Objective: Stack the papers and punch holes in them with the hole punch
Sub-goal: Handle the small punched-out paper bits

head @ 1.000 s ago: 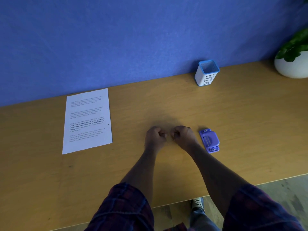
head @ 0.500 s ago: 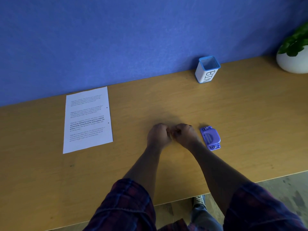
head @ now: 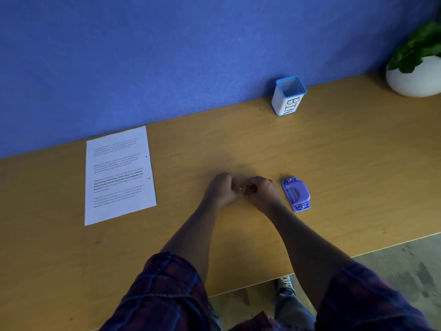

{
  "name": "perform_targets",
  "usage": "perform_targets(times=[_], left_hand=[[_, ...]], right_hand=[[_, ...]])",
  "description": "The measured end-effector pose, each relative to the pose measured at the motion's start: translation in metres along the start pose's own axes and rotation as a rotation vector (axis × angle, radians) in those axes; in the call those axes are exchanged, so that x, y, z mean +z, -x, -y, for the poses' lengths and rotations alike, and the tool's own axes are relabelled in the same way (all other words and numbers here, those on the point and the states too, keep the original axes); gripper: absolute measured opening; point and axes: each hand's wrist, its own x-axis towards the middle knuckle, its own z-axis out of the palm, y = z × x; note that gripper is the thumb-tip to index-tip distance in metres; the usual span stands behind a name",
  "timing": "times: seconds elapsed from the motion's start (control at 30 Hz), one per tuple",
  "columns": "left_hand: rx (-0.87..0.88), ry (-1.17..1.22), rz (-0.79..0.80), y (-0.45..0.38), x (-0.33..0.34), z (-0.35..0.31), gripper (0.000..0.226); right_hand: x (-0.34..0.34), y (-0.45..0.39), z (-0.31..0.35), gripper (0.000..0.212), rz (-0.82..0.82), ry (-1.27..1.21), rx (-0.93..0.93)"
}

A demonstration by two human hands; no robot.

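Fingers (head: 253,187) of both hands curl into fists, knuckles touching, between one paper stack (head: 119,175) and one hole punch (head: 296,194).

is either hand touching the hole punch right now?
No. The hole punch lies alone on the table, just beside the right hand, which is curled against the left hand.

White container (head: 288,97) with blue rim, marked "BIN", upright on wooden table (head: 346,163) near blue wall (head: 167,56). Potted plant (head: 416,65) at far right.
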Motion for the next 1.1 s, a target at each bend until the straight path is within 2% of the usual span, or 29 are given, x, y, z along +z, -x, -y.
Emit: perform_targets(times=[0.07,0.17,0.43,0.6,0.77,0.87,0.97,1.07,1.1], left_hand=[[-0.034,0.114,-0.028,-0.001,-0.002,0.006,0.011],[-0.053,0.204,-0.042,0.002,-0.005,0.009,0.015],[-0.046,0.192,-0.064,0.002,0.0,0.009,0.013],[-0.063,0.139,-0.052,0.002,0.001,0.006,0.011],[-0.078,0.147,-0.001,0.0,-0.004,0.009,0.013],[-0.125,0.185,-0.077,0.003,-0.004,0.009,0.014],[-0.221,0.29,-0.175,0.005,0.0,0.012,0.01],[-0.234,0.365,-0.17,0.002,0.0,0.016,0.009],[-0.225,0.374,-0.163,0.002,-0.001,0.017,0.009]], right_hand=[[0.002,-0.002,-0.001,0.015,-0.001,-0.001,0.021],[0.003,-0.003,0.001,0.015,0.013,0.033,0.035],[-0.002,0.002,0.005,0.023,0.047,0.165,-0.052],[0.002,0.002,0.014,0.027,0.083,0.441,-0.192],[-0.001,-0.001,0.018,0.024,0.095,0.578,-0.276],[0.002,0.0,0.023,0.015,0.127,0.721,-0.391],[0.002,-0.003,0.023,0.025,0.102,0.849,-0.511],[0.0,-0.007,0.035,0.03,0.263,0.979,-0.584],[0.0,-0.012,0.035,0.029,0.262,0.983,-0.604]])
